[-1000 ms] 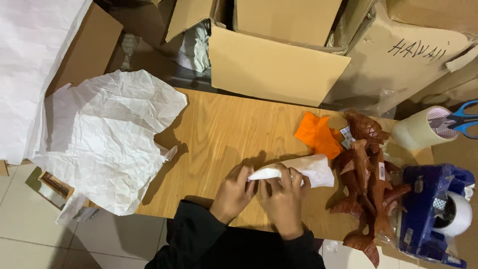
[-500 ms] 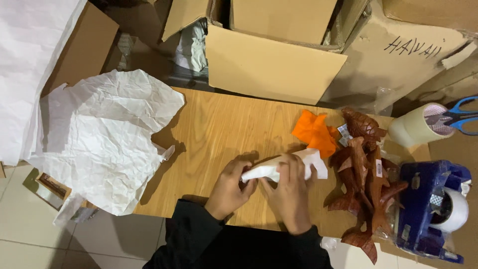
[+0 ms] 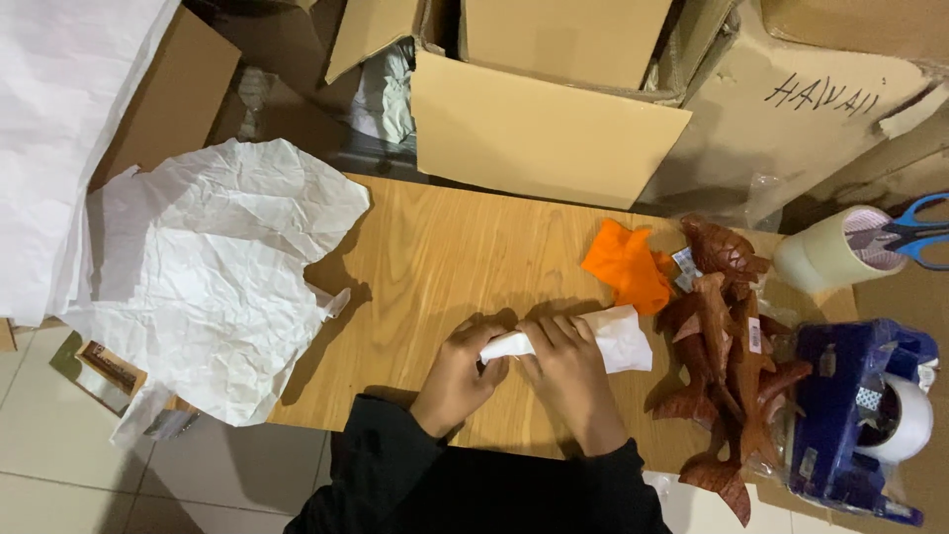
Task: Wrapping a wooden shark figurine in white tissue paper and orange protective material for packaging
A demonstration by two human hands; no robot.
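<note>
Grip: both hands were closed around a white paper-wrapped bundle [image 3: 583, 341]; the left hand [image 3: 463, 374] clasped its narrow end, the right hand [image 3: 571, 374] lay over its middle with the fingers [image 3: 554, 331] curled across the top.
Bundle: it lay flat on the wooden table [image 3: 445, 247], near the front edge and right of centre, its loose wider end pointing toward the right edge.
What was inside: hidden by the paper; I could not tell.
Doing it well: judging by the loose flap at the right end, the wrap needed to be kept tight, so the left hand was best used as an anchor while the right pressed and rolled, with the flap tucked under before letting go.
Care: the paper looked thin and creased, so a firm but even squeeze seemed safer than a pinch at one spot.
Just beside: an orange cloth [image 3: 625, 265] sat behind the bundle, nearly touching its far end.
Right side: a pile of carved wooden fish [image 3: 727, 336] crowded the right edge, close enough to be knocked by the flap.
Further right: a blue tape dispenser [image 3: 855, 425] and a roll of tape [image 3: 828, 249] with scissors [image 3: 919, 229] on it.
Left edge: a large crumpled white paper sheet [image 3: 208, 267] hung over the left front corner.
Behind: open cardboard boxes [image 3: 544, 129] stood against the back edge.
</note>
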